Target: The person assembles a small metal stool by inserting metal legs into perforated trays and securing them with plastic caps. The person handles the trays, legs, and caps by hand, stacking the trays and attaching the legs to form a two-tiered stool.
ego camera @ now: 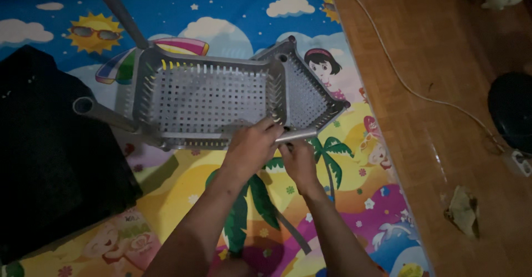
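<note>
Fingers of the left hand (252, 147) and right hand (299, 160) grip a grey tube (296, 136) beneath two perforated grey baskets (205, 97) at frame centre, over a colourful play mat (354, 210).

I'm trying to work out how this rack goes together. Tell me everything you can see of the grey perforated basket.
The grey perforated basket looks like plastic, rectangular, with a holed bottom and slotted walls. It lies tipped on the colourful play mat, its open side facing the camera. A second, similar basket adjoins its right end at an angle. Grey tubes stick out at its left corners. The left hand grips its lower right edge; the right hand holds a tube there.
</note>
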